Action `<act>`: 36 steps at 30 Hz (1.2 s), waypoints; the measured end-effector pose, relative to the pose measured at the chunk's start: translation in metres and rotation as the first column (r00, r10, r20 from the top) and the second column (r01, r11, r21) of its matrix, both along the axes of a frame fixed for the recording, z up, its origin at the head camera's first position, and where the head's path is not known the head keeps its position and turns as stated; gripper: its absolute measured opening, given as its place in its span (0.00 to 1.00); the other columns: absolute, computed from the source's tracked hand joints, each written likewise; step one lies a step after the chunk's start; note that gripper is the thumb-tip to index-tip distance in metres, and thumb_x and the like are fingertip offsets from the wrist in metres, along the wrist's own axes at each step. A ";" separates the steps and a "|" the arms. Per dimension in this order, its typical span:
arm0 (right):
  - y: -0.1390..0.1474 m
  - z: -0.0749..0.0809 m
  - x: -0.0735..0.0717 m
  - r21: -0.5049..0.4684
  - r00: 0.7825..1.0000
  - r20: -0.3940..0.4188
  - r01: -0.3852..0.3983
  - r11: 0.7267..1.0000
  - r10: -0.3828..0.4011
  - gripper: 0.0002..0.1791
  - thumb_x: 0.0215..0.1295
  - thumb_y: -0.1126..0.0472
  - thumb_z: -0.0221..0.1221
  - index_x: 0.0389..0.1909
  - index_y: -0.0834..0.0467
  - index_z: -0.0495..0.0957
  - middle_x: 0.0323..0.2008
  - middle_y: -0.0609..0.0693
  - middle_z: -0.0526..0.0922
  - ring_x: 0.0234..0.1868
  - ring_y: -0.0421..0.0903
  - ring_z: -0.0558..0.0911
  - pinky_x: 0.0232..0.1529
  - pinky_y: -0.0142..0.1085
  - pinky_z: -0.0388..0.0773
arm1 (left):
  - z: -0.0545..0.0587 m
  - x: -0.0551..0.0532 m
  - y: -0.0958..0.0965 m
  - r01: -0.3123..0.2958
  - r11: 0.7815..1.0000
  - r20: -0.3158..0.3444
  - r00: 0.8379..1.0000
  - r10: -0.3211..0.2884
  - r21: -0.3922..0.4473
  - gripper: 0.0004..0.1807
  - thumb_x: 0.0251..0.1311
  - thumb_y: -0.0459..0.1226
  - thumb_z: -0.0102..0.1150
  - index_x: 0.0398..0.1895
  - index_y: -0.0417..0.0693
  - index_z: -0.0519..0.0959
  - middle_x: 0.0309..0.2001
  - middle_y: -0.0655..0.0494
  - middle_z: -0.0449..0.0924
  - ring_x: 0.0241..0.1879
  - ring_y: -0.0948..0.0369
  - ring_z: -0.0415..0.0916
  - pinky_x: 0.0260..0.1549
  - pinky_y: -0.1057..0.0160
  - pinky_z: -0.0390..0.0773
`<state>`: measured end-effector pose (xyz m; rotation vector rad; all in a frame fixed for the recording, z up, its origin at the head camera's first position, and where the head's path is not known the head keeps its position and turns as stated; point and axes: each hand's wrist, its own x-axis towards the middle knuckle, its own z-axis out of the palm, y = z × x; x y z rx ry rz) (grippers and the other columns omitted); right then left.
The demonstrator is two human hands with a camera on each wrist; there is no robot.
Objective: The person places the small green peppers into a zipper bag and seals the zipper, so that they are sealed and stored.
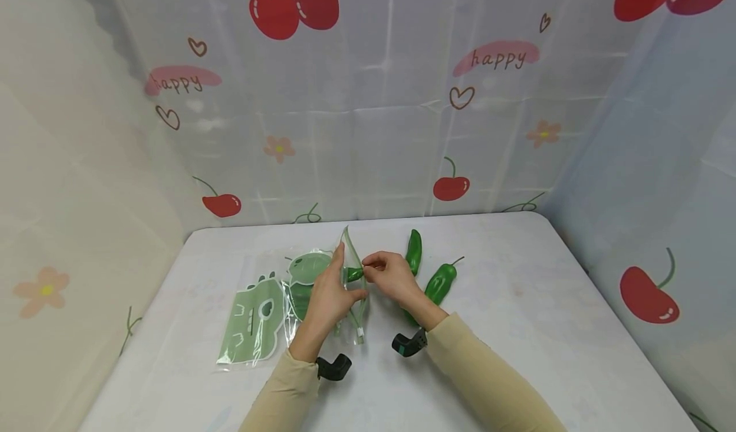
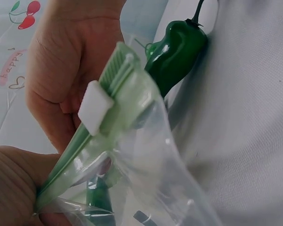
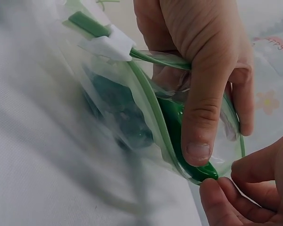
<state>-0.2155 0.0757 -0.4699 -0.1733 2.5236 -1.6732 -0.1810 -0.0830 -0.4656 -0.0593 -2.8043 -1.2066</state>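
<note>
A clear zip bag with a green rim [image 1: 352, 245] stands with its mouth spread apart; its white slider [image 2: 95, 107] shows in the left wrist view. My left hand [image 1: 329, 291] holds one side of the rim, the thumb inside the mouth and the fingers outside. Within the mouth lies a shiny green pepper [image 3: 172, 120], partly hidden by the left thumb. At the pepper's end my right hand [image 1: 397, 278] has its fingertips together and appears to pinch it; the exact contact is small. A dark green shape [image 3: 117, 106] shows blurred through the bag wall.
To the left lie a flat green printed bag [image 1: 253, 320] and another printed bag [image 1: 307, 267], partly behind the left hand. Right of the hands lie a green pepper [image 1: 414, 252] and a stemmed one [image 1: 441, 283]. More green shows beneath the right forearm.
</note>
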 end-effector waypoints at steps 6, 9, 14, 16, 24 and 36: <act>-0.003 0.002 0.001 -0.053 0.999 0.033 -0.026 0.998 0.028 0.11 0.74 0.63 0.58 0.50 0.61 0.85 0.42 0.54 0.89 0.40 0.45 0.89 0.47 0.44 0.86 | -0.001 -0.001 0.000 0.010 1.000 -0.005 1.000 -0.010 -0.001 0.63 0.48 0.39 0.82 0.84 0.52 0.51 0.78 0.44 0.62 0.69 0.40 0.71 0.56 0.40 0.78; -0.004 0.002 0.002 -0.102 0.997 0.054 -0.045 0.994 0.050 0.12 0.75 0.63 0.58 0.52 0.63 0.84 0.44 0.56 0.89 0.42 0.48 0.90 0.50 0.44 0.86 | -0.002 0.000 -0.001 0.018 1.000 -0.011 1.000 -0.018 0.001 0.62 0.48 0.39 0.82 0.84 0.51 0.51 0.79 0.44 0.62 0.68 0.39 0.71 0.55 0.40 0.79; -0.005 0.003 0.002 -0.158 0.992 0.080 -0.079 0.984 0.093 0.14 0.76 0.64 0.56 0.55 0.65 0.83 0.47 0.59 0.88 0.47 0.53 0.90 0.51 0.41 0.86 | -0.003 0.000 0.000 0.021 1.000 -0.016 1.000 -0.021 -0.007 0.62 0.48 0.40 0.82 0.84 0.51 0.52 0.78 0.43 0.63 0.67 0.39 0.72 0.54 0.40 0.79; -0.006 0.003 0.002 -0.182 0.988 0.091 -0.105 0.978 0.123 0.15 0.77 0.64 0.56 0.57 0.66 0.82 0.49 0.61 0.87 0.49 0.56 0.89 0.50 0.41 0.86 | -0.004 0.000 0.000 0.019 1.000 -0.017 1.000 -0.019 -0.006 0.62 0.48 0.40 0.82 0.84 0.51 0.52 0.78 0.43 0.63 0.67 0.40 0.73 0.53 0.41 0.80; -0.006 0.004 0.002 -0.224 0.972 0.111 -0.181 0.958 0.209 0.18 0.78 0.65 0.53 0.62 0.67 0.79 0.57 0.64 0.84 0.57 0.59 0.85 0.52 0.42 0.86 | -0.005 -0.002 0.000 0.019 1.000 -0.010 1.000 -0.019 -0.005 0.62 0.48 0.40 0.82 0.84 0.51 0.52 0.76 0.41 0.65 0.67 0.40 0.73 0.53 0.41 0.80; 0.032 0.005 -0.007 -0.060 0.970 -0.014 -0.241 0.969 0.241 0.14 0.76 0.61 0.58 0.57 0.60 0.84 0.51 0.56 0.89 0.51 0.53 0.87 0.53 0.46 0.85 | -0.004 -0.002 0.000 0.010 1.000 0.011 1.000 -0.010 0.000 0.64 0.47 0.39 0.83 0.84 0.51 0.51 0.77 0.42 0.64 0.68 0.40 0.71 0.58 0.39 0.77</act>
